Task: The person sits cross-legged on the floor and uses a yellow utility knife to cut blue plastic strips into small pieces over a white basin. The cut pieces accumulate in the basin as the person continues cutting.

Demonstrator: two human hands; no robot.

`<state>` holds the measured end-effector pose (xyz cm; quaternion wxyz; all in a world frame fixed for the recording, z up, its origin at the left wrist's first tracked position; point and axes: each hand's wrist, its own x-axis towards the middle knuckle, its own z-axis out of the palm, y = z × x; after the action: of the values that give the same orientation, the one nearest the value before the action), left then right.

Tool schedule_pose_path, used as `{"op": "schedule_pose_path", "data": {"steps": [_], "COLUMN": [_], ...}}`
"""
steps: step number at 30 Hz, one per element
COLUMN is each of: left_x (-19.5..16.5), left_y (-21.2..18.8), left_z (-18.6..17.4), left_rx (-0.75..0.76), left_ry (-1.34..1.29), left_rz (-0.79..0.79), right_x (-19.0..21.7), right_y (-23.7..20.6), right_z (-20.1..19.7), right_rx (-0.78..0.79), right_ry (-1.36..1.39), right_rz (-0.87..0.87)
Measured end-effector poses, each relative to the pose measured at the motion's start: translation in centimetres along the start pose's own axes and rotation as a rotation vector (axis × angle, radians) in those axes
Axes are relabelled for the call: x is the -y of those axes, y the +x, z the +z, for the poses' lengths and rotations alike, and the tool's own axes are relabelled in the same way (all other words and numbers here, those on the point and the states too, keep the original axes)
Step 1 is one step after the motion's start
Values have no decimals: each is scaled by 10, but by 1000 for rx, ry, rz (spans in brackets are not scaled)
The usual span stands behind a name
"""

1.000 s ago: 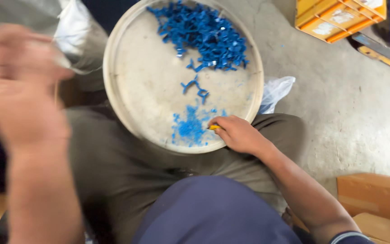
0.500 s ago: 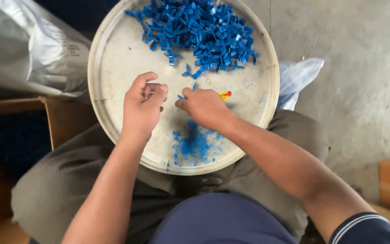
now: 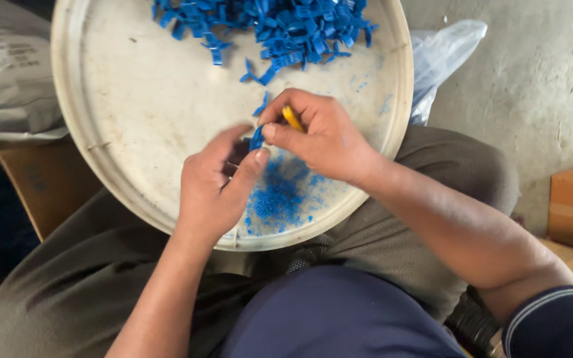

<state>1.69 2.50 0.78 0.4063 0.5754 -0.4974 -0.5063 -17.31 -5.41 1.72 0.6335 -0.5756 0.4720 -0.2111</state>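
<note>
A small blue plastic piece (image 3: pixel 256 138) is pinched in the grip of the left hand (image 3: pixel 217 182) above the middle of a round white tray (image 3: pixel 114 119). A yellow tool (image 3: pixel 292 118) is clenched in the right hand (image 3: pixel 323 136), touching the piece. A pile of blue pieces (image 3: pixel 286 26) lies at the tray's far edge, and blue shavings (image 3: pixel 276 199) are spread at its near edge.

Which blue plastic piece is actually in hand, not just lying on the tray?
The blue piece pinched between left hand and right hand; all others lie loose on the round tray.
</note>
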Motion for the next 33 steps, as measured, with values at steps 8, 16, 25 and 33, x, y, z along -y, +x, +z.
{"op": "schedule_pose_path", "data": {"steps": [8, 16, 25, 33], "left_x": [13, 30, 28, 18], "left_y": [3, 4, 5, 7], "left_z": [11, 3, 2, 7], "left_rx": [3, 52, 129, 177], "left_ry": [-284, -512, -582, -617], "left_rz": [-121, -210, -255, -331], "right_x": [-6, -6, -5, -3], "right_y": [-10, -15, -18, -20], "right_z": [-7, -11, -11, -9], "right_rx": [95, 71, 39, -75], "right_ry": [20, -387, -509, -772], "right_rz": [-131, -46, -325, -548]}}
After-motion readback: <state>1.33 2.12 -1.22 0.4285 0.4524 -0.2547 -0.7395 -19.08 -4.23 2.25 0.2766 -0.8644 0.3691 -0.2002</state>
